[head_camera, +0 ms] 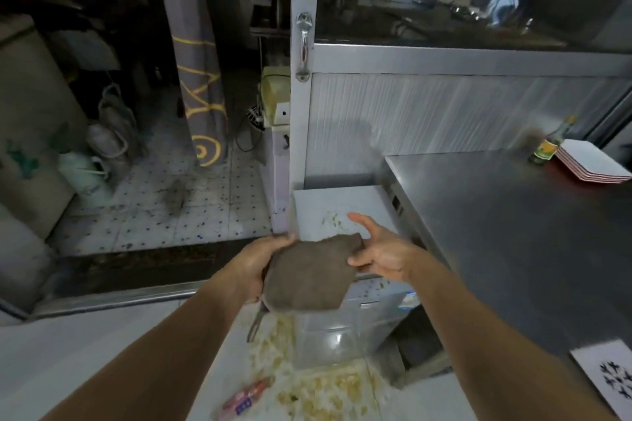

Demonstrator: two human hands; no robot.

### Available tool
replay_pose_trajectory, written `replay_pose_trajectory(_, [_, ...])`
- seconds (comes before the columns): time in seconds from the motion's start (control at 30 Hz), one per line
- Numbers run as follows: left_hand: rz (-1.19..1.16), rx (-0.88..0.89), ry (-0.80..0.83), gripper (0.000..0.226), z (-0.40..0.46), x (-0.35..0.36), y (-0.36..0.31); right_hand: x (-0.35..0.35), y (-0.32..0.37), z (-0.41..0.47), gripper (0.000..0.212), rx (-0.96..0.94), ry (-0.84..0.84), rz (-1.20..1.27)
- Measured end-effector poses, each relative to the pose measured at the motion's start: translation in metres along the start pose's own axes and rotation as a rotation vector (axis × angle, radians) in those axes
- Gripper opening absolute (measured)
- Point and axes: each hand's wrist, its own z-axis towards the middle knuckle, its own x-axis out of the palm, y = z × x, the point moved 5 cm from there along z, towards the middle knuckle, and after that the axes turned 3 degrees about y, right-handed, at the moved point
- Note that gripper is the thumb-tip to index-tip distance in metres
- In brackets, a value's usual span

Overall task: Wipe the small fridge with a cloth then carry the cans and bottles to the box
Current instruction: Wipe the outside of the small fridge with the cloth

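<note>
Steel counter [513,232] right of the fridge [342,212], bottle [547,147] and plates [595,161] at its back. Above the fridge, left hand [263,263] grips a brown cloth [311,273]; right hand [383,253], fingers straight, touches it.

Dim, soft blur throughout; dark upper left; glare on steel counter [513,232]; wide-angle bowing.
</note>
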Motion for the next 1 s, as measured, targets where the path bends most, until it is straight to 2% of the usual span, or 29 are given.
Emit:
replay_pose_trajectory(0.03, [0.021, 0.042, 0.001, 0.044, 0.004, -0.01, -0.004, 0.003, 0.0, 0.004, 0.075, -0.011, -0.054, -0.07])
replay_pose_trajectory(0.1, [0.104, 0.086, 0.03, 0.072, 0.012, -0.022, -0.008, 0.004, -0.005, 0.01, 0.063, -0.017, -0.127, -0.122])
replay_pose_trajectory(0.13, [0.251, 0.112, 0.061, 0.076, 0.016, -0.022, -0.009, 0.005, -0.01, 0.012, 0.057, -0.011, -0.156, -0.092])
replay_pose_trajectory(0.23, [0.979, 0.234, -0.023, 0.053, 0.036, -0.013, -0.01, 0.005, -0.023, 0.016, 0.034, -0.013, -0.217, -0.098])
replay_pose_trajectory(0.27, [1.09, 0.272, -0.073, 0.04, 0.043, -0.01, -0.011, 0.005, -0.028, 0.017, 0.028, -0.02, -0.223, -0.137])
replay_pose_trajectory(0.33, [1.105, 0.319, -0.094, 0.015, 0.058, -0.001, -0.008, 0.003, -0.039, 0.019, 0.031, -0.023, -0.233, -0.251])
replay_pose_trajectory(0.37, [1.105, 0.338, -0.081, 0.01, 0.066, 0.004, -0.006, 0.0, -0.043, 0.021, 0.036, -0.014, -0.259, -0.356])
replay_pose_trajectory(0.43, [1.17, 0.352, -0.038, 0.022, 0.08, 0.015, 0.002, -0.011, -0.049, 0.025, 0.035, -0.006, -0.363, -0.59])
replay_pose_trajectory(0.47, [1.194, 0.336, -0.036, 0.027, 0.087, 0.019, 0.005, -0.018, -0.052, 0.027, 0.034, -0.021, -0.403, -0.628])
replay_pose_trajectory(0.57, [1.199, 0.288, -0.042, 0.021, 0.108, 0.031, 0.014, -0.038, -0.064, 0.036, 0.039, -0.028, -0.416, -0.533])
replay_pose_trajectory(0.63, [1.237, 0.297, -0.045, 0.026, 0.123, 0.04, 0.02, -0.057, -0.07, 0.037, 0.027, -0.03, -0.491, -0.524])
replay_pose_trajectory(0.67, [1.245, 0.296, -0.046, 0.032, 0.13, 0.044, 0.022, -0.068, -0.072, 0.037, 0.018, -0.042, -0.568, -0.539])
replay_pose_trajectory(0.73, [1.265, 0.281, -0.059, 0.044, 0.144, 0.049, 0.029, -0.094, -0.077, 0.035, 0.014, -0.069, -0.752, -0.53])
replay_pose_trajectory(0.87, [1.321, 0.217, -0.083, 0.05, 0.17, 0.044, 0.048, -0.13, -0.079, 0.036, 0.03, -0.166, -1.026, -0.576])
replay_pose_trajectory(0.93, [1.342, 0.21, -0.122, 0.05, 0.181, 0.041, 0.055, -0.139, -0.081, 0.046, 0.042, -0.193, -1.048, -0.732])
replay_pose_trajectory(1.0, [1.4, 0.214, -0.155, 0.051, 0.191, 0.038, 0.061, -0.141, -0.099, 0.066, 0.056, -0.12, -0.877, -0.93])
